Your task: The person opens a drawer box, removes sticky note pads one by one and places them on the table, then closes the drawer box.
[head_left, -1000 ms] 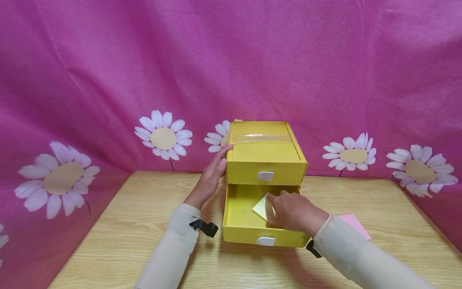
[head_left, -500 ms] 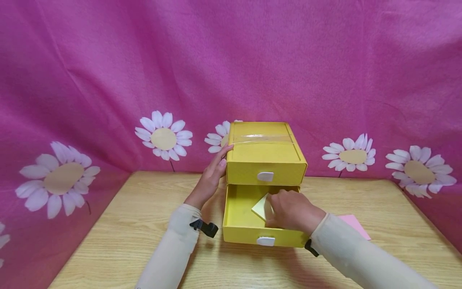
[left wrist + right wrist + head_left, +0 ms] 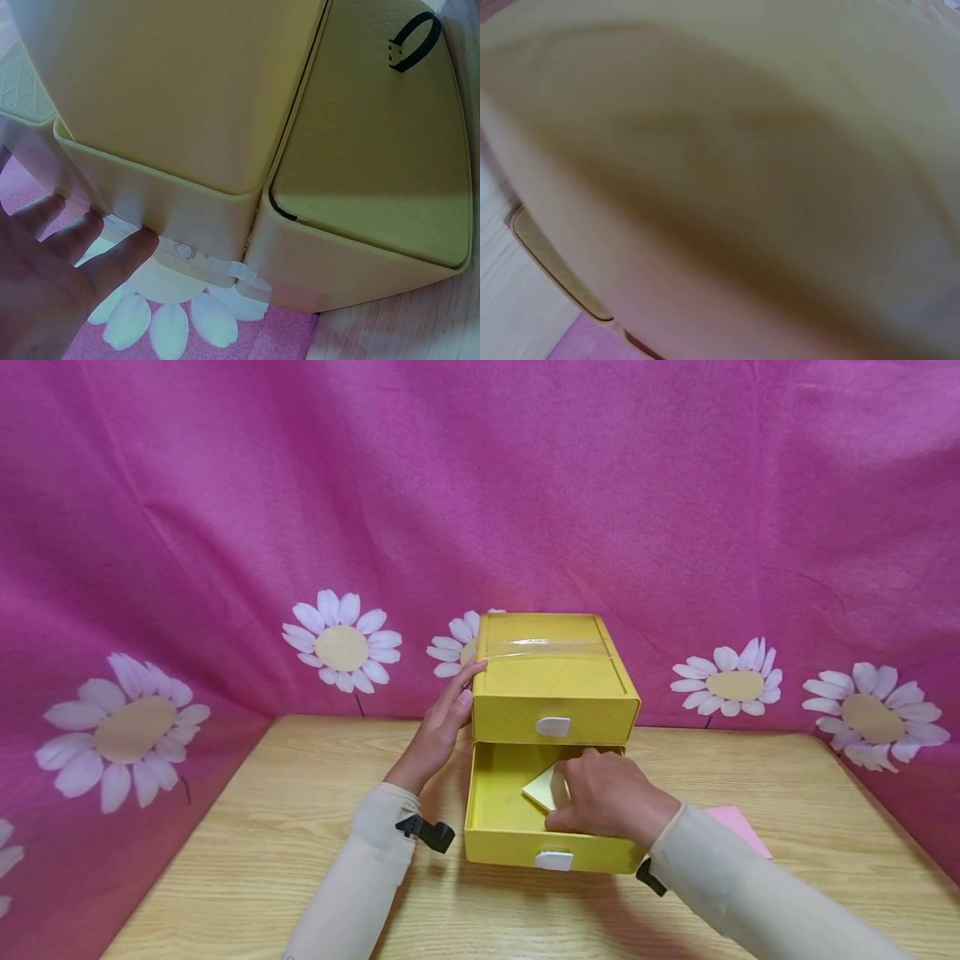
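Note:
A yellow two-drawer box [image 3: 557, 681] stands on the table, its lower drawer [image 3: 495, 806] pulled out and its upper one closed. My left hand [image 3: 435, 735] rests with straightened fingers against the box's left side; in the left wrist view its fingertips [image 3: 142, 241] lie along the box wall. Inside the lower drawer, the curled fingers and thumb of my right hand [image 3: 611, 797] hold a pale yellow sticky note pad [image 3: 540, 789] at its right part. The hand hides the rest of the pad. In the right wrist view the yellow drawer wall [image 3: 705, 150] fills most of the frame, blurred.
A pink sticky note pad [image 3: 735, 829] lies on the wooden table [image 3: 300, 827] right of the drawer, partly behind my right sleeve. Clear tape [image 3: 551, 648] runs across the box top. A pink flowered cloth [image 3: 525, 485] hangs behind.
My right hand stays in the drawer, its thumb shifting slightly so that it shows more at the pad's near side. The left hand and the box hold their places.

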Available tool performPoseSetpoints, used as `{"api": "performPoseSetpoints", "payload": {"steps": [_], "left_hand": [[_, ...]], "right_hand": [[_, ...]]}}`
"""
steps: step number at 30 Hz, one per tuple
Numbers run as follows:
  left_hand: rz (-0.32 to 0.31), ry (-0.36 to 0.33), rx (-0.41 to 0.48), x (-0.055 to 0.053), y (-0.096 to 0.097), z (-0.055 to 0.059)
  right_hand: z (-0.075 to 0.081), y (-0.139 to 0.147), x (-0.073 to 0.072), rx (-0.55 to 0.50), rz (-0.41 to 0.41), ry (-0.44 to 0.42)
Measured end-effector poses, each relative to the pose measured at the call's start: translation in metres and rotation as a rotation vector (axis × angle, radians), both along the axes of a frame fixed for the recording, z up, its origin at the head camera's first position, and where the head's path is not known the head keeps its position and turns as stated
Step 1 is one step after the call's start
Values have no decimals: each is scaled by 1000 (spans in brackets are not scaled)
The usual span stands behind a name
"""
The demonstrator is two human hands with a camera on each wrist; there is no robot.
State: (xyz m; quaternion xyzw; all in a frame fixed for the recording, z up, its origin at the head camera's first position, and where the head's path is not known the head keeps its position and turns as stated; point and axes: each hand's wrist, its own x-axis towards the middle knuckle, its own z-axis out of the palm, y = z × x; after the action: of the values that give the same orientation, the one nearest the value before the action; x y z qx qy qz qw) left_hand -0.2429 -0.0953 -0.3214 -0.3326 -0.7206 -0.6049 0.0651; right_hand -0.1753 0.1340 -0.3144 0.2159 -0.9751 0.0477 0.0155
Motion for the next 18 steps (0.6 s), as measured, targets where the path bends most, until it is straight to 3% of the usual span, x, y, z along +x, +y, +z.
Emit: {"api": "performPoseSetpoints", "payload": {"steps": [10,18], "left_hand": [[-9,-4,17,1,0,0],[-5,-24,13,0,0,-1]], "right_hand": [[-3,0,1,-102,25,-9],[2,3,5,-184,-2,-35]]}}
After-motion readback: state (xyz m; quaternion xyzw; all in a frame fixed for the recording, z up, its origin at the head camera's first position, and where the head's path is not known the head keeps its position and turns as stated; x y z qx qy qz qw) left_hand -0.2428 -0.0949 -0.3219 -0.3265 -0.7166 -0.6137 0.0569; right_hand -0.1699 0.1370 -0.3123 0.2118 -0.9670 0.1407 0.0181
